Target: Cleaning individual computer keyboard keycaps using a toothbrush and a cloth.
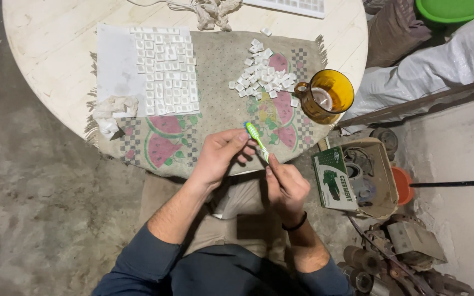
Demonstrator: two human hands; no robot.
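— Looking at the head view: where's the toothbrush (257, 141)?

— I see it over the bench (56, 49) edge, slanting up-left. Right hand (285, 186) fingers pinch the handle; left hand (218, 156) fingers close near the bristles, maybe on a keycap, can't tell.

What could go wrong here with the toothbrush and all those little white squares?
The amber glass mug stands near the table's edge, beside the loose pile of white keys; a bump might tip it onto them or off the table. The neat rows of keys could scatter if the cloth gets tugged. Whatever small piece the left hand pinches by the toothbrush could slip and fall.
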